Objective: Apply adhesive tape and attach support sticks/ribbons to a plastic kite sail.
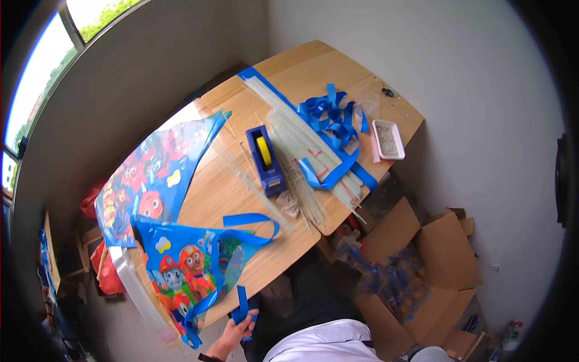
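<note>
Down at the table's near edge, the left hand [237, 330] has its fingers wrapped round a blue ribbon [242, 300]; the right hand is out of view. Up on the wooden table [208, 194], printed sheets [192, 265] spread across the left, a tape dispenser [275, 174] mid-table, pale rods [304, 136] beside it, then tangled ribbon [341, 123] near a white tray [388, 140]. Grey walls [392, 36] all round, window [39, 75] upper left, open carton [449, 247] on the floor, right!

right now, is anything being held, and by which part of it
The left hand grips a flat, glossy blue ribbon partway along, leaving a strip sticking out beyond the hand; the right hand is out of view.
</note>
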